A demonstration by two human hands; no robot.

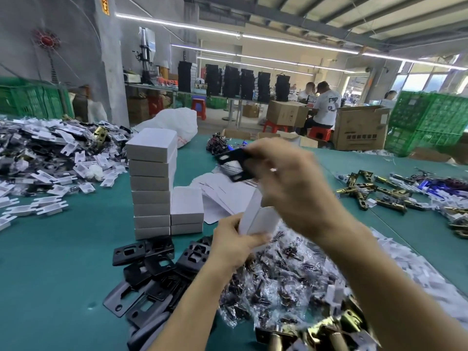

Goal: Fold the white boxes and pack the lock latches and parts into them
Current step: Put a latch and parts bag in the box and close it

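My left hand (234, 243) grips an open white box (260, 219) from below, above the green table. Over its mouth, my right hand (291, 183) holds black strike plates (234, 163) that stick out to the left of my fingers. More black plates (152, 272) lie piled near the table's front. Small bags of screws (278, 282) are heaped under my arms. Brass latches (387, 193) lie at the right, and some sit at the bottom edge (316, 333). Flat white box blanks (222, 191) lie behind the box.
A tall stack of closed white boxes (152, 183) stands mid-table with a short stack (187, 211) beside it. White plastic parts and metal pieces (50, 160) cover the left. Green crates (428, 120), cartons and seated workers are beyond the table.
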